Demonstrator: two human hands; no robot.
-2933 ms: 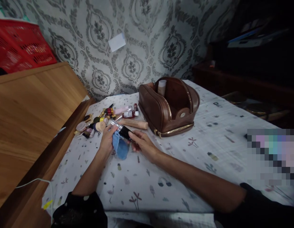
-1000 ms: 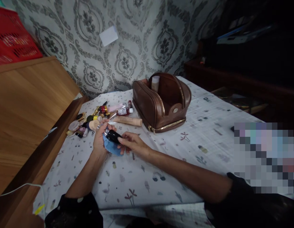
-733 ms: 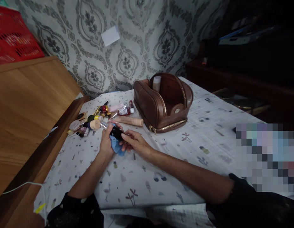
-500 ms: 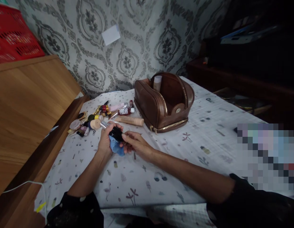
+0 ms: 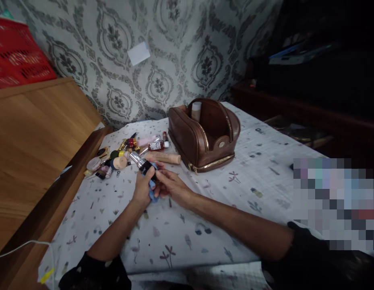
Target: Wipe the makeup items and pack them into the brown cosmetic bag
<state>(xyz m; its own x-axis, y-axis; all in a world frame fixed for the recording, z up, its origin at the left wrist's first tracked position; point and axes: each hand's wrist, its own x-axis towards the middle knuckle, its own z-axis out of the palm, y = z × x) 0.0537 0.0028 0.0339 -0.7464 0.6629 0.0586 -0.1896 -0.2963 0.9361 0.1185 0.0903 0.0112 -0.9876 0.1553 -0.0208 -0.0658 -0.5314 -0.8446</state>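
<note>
A black cosmetic bottle with a silver top [image 5: 139, 160] is tilted in my left hand [image 5: 142, 186], its silver end pointing up and away to the left. My left thumb presses along its black part. Bunched blue cloth [image 5: 152, 192] lies between my hands, against the underside of the bottle. My right hand [image 5: 174, 188] closes around the bottle's near end, thumb and fingers on it, partly hiding that end. Just beyond my hands, a beige tube [image 5: 164, 157] rests flat on the white patterned tablecloth [image 5: 187, 217].
An open brown leather bag [image 5: 187, 139] stands behind to the right, with a pale-capped bottle [image 5: 196, 111] inside. Several cosmetics, including a round-faced beige item [image 5: 119, 162] and a dark red bottle [image 5: 158, 145], are clustered at left. A wooden panel [image 5: 38, 133] borders the left side.
My left hand has turned and shifted slightly right, exposing more of the bottle's silver top. Less of the blue cloth shows. The view has tilted a little.
</note>
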